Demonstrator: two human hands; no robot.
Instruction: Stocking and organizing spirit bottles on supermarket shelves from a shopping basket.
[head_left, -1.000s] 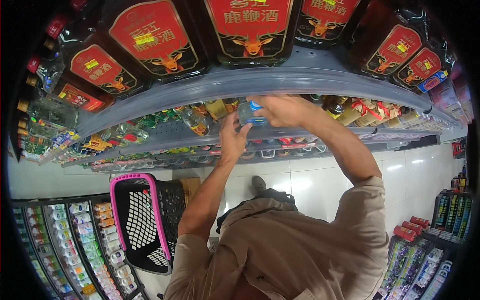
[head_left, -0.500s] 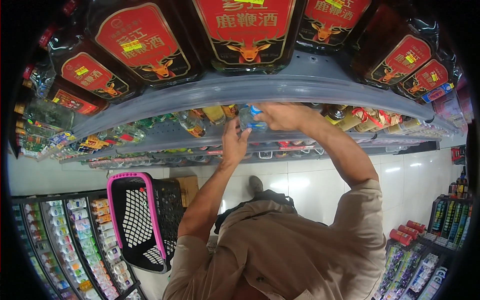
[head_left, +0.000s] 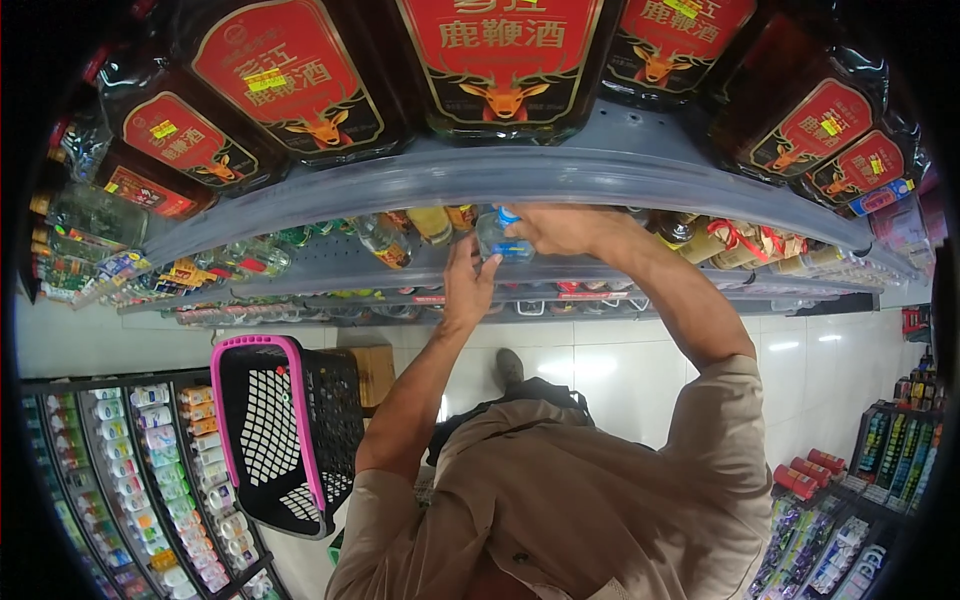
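Note:
A clear bottle [head_left: 490, 232] with a blue cap and blue markings is between my two hands, just under the front edge of the upper shelf. My right hand [head_left: 560, 231] grips it near the cap from the right. From the left, my left hand [head_left: 468, 283] steadies its side, fingers up along it and thumb near the blue markings. Part of the bottle is hidden by my right fingers. Close behind my left hand, a tilted clear bottle [head_left: 383, 242] and a yellowish bottle [head_left: 430, 226] stand on the lower shelf.
Large dark bottles with red labels [head_left: 505, 60] line the upper shelf [head_left: 480, 170], close above my hands. A black shopping basket with a pink rim [head_left: 303, 430] is at left. Behind it are racks of small bottles [head_left: 165, 450]. Red cylinders [head_left: 796, 480] sit at lower right.
Both hands stay on the bottle, almost unmoved. The view has shifted very slightly; the basket appears a little higher.

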